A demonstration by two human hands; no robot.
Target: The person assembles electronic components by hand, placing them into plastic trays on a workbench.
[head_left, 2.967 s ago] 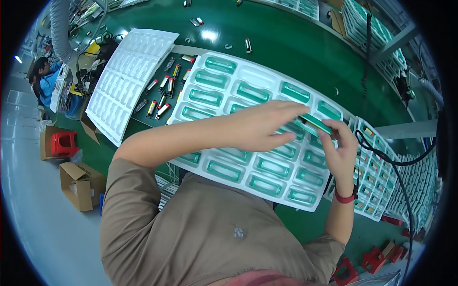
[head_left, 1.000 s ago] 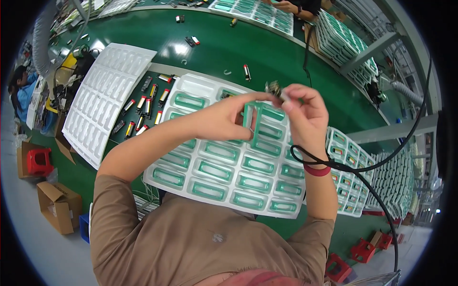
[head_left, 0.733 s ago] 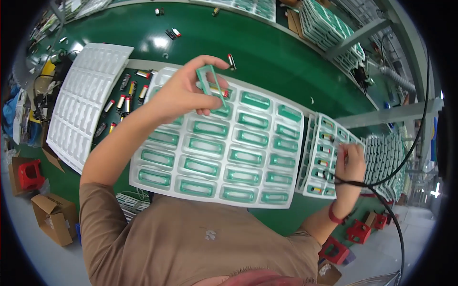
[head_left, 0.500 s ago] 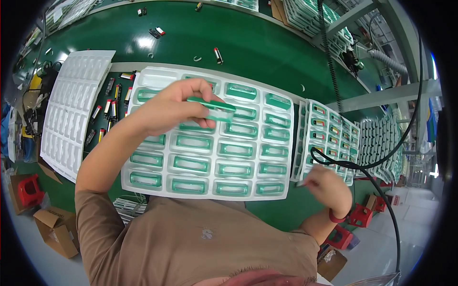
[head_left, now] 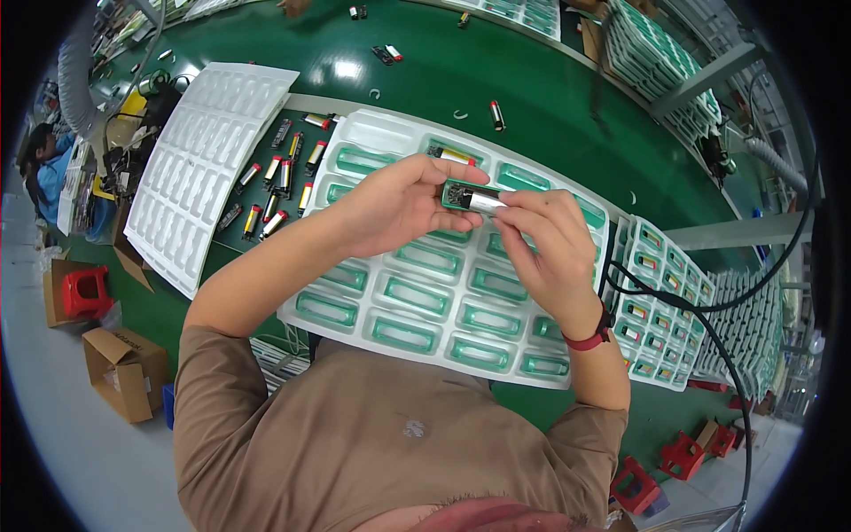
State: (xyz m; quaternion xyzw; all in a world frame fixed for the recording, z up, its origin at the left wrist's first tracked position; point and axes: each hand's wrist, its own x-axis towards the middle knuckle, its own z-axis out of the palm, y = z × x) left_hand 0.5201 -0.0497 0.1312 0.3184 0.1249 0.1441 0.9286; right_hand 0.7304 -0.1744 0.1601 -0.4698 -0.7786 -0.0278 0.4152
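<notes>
Above the white moulded tray (head_left: 421, 277), my left hand (head_left: 394, 206) grips the left end of a small green plastic case (head_left: 449, 192), palm partly turned up. A silver cylindrical battery cell (head_left: 484, 203) with a dark circuit board at its left end lies in the case. My right hand (head_left: 554, 248) pinches the cell's right end with thumb and fingers; those fingers hide the case's right end. Green case shells sit in most tray pockets. One far pocket also has a yellow-and-red battery (head_left: 457, 157) in it.
Left of the tray lie several loose batteries (head_left: 285, 175) beside a white tray (head_left: 209, 160) without shells. On the right, another tray (head_left: 660, 306) holds filled cases, with stacked trays behind and a black cable (head_left: 674, 302) looping over. Red stools and cardboard boxes stand on the floor.
My right hand has come in from the right side to the green case in my left hand. The case looked see-through before; a silver cell and board now show in it. The view has shifted.
</notes>
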